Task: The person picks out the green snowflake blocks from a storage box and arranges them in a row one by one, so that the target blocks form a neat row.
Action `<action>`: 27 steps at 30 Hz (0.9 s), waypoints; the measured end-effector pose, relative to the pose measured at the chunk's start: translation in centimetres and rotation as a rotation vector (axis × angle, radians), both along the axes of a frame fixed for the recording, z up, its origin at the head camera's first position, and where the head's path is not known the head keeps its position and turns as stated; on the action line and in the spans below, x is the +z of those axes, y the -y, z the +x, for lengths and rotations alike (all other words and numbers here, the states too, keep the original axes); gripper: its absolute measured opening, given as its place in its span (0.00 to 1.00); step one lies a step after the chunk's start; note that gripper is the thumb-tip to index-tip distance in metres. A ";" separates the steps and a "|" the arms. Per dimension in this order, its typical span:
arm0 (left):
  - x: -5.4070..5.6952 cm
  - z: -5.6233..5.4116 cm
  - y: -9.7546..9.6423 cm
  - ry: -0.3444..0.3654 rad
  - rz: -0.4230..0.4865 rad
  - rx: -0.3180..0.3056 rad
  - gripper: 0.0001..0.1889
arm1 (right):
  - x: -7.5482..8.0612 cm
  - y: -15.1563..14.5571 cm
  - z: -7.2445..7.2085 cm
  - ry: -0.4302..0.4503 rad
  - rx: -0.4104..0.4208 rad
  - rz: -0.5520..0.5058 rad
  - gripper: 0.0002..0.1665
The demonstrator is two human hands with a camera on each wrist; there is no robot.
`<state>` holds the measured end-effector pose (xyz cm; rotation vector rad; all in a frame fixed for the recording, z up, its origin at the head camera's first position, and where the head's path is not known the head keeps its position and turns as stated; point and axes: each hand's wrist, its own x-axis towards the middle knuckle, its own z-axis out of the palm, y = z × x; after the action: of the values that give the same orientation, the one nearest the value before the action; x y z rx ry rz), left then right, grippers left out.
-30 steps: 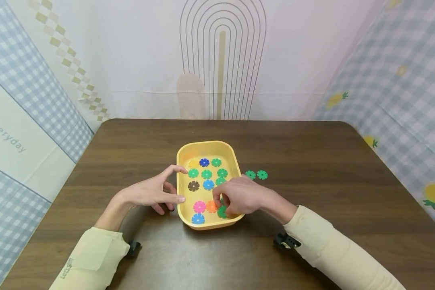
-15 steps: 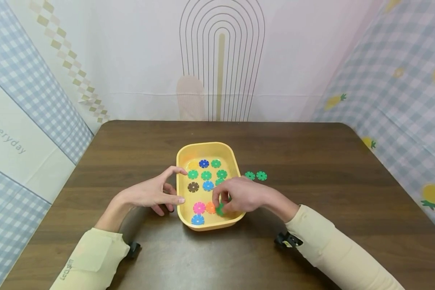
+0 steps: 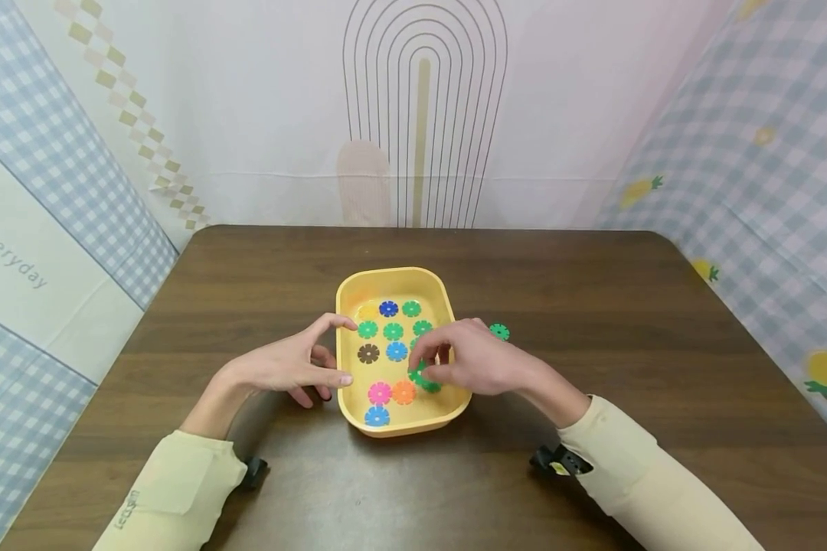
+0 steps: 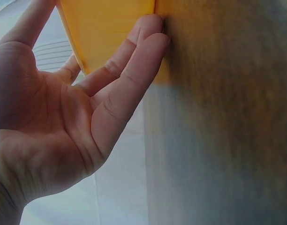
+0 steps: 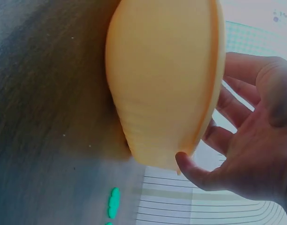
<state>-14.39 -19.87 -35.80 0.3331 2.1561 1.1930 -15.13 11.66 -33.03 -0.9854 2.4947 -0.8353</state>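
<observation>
A yellow plastic tub (image 3: 344, 291) holds notched plastic building discs of several colours. At its left side, my left hand (image 3: 282, 360) holds the tub, thumb and index finger over the rim, the other fingers (image 4: 134, 79) against the outer wall. Reaching over the right rim, my right hand (image 3: 472, 356) pinches a green disc (image 3: 417, 375) between thumb and index finger. Just under it shows another green disc (image 3: 431, 387). An orange disc (image 3: 403, 392) and a pink disc (image 3: 380, 393) lie close by. My right palm hides part of the tub's right side.
One green disc (image 3: 499, 331) shows on the brown table (image 3: 593, 306) right of the tub; the right wrist view shows a green disc (image 5: 114, 202) edge-on. Patterned cloth hangs (image 3: 262, 115) behind the table and on both sides.
My right hand has shifted up and to the right, bringing the pinched green disc away from beside the orange one. It now covers one green disc on the table. The left hand stays put.
</observation>
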 end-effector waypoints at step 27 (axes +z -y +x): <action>-0.1 0.1 0.1 -0.007 0.011 -0.009 0.44 | -0.6 -4.6 -1.2 0.069 -0.281 -0.289 0.13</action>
<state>-14.33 -19.93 -35.85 0.3517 2.1524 1.2003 -16.29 16.24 -33.64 -0.6806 2.5346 -1.3220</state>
